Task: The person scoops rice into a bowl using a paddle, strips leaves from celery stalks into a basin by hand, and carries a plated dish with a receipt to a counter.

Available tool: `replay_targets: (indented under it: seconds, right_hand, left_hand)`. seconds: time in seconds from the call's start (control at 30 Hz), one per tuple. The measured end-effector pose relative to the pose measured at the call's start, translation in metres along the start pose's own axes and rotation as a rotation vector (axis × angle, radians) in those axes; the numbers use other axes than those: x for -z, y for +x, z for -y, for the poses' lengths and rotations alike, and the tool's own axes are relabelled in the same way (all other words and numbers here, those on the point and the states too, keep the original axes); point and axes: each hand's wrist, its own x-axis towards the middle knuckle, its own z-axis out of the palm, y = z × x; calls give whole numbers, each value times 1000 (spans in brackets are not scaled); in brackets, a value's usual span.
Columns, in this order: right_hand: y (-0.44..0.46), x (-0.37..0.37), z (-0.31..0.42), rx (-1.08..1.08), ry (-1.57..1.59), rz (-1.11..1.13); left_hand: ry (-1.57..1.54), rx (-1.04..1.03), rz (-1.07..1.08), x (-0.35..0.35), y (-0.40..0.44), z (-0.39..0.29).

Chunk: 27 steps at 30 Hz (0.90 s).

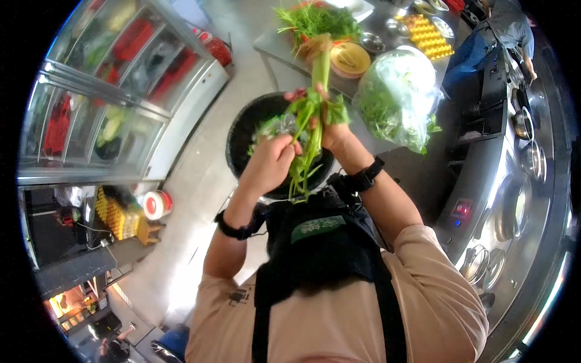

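Note:
A bunch of celery (322,71) is held over a black bin (239,130), its brownish root end pointing away from me and its leaves hanging toward my apron. My right hand (334,134) is wrapped around the stalks, partly covered by leaves. Fingers closed, my left hand (269,162) pinches at the leafy stems on the left side of the bunch; the exact piece between the fingertips is hard to make out. Inside the bin, below my hands, there is some clear plastic and green scraps (275,127).
A steel table (272,43) ahead carries a heap of leafy greens (321,23), a yellow round board (350,58), a clear bag of greens (396,100) and yellow egg trays (426,36). A glass-door fridge (109,91) stands left. Another person (508,30) is at the steel counter (484,199) on the right.

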Motion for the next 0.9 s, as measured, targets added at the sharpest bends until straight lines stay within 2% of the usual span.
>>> replay_targets:
  seconds: [0.07,0.13,0.3,0.4,0.43,0.5,0.53,0.6,0.67,0.73,0.8,0.83,0.9]
  right_hand:
    - [3,10,7,103,-100,24]
    - [1,12,13,122,-86,-19]
    - [-8,-1,16,268,-296,-96]
    - [-12,-10,20,357,-317,-86]
    - [-13,-11,23,410,-300,-79]
    - [-16,-13,30,390,-294,-56]
    - [-18,-16,33,370,-283,-34]
    - [-24,-22,36,384,-302,-19]
    - [-28,-22,39,320,-474,-52]
    - [-33,-25,37,327,-537,-38]
    - [-35,-27,34,341,-601,-18]
    - [-37,-29,32,339,-604,-8]
    - [-40,-30,30,339,-608,1]
  left_hand:
    - [54,100,-24,-2,-6,6]
    - [62,29,-87,-8,-10,20]
    - [42,120,-173,-12,-14,20]
    - [54,12,-238,-18,-13,46]
    - [52,10,-240,-15,-14,46]
    - [97,129,-171,-9,-15,46]
    - [96,125,-173,-6,-14,53]
    - [547,-61,-436,-2,-11,74]
    - [444,-19,-419,17,-1,45]
    - [347,-232,-550,21,7,19]
    - [375,-441,-557,18,18,0]
    - [304,-459,-530,11,21,-11]
    - [388,-460,-465,4,25,-18]
